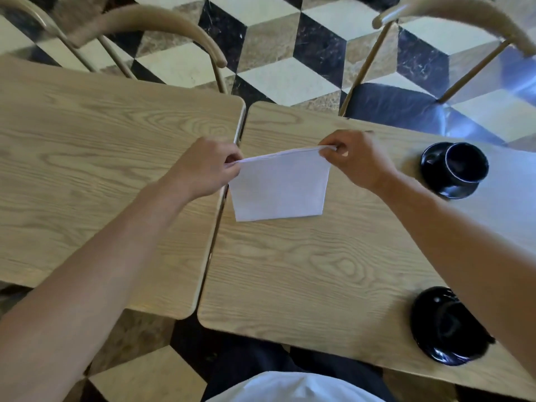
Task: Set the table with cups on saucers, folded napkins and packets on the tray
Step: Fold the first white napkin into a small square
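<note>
A white folded napkin (280,188) hangs between my hands over the seam of two wooden tables. My left hand (207,166) pinches its upper left corner. My right hand (355,159) pinches the upper right corner. The napkin's lower edge reaches the right table (304,271). A black cup (467,165) stands on a black saucer (435,159) at the far right of that table. Nearer me, a second black cup (452,322) sits on its black saucer (426,311), partly hidden by my right forearm.
The left wooden table (87,169) butts against the right one with a narrow gap. Two wooden chairs stand beyond the tables, one with a curved back (150,21) at the left and one with a dark seat (397,108) at the right. The floor is checkered tile.
</note>
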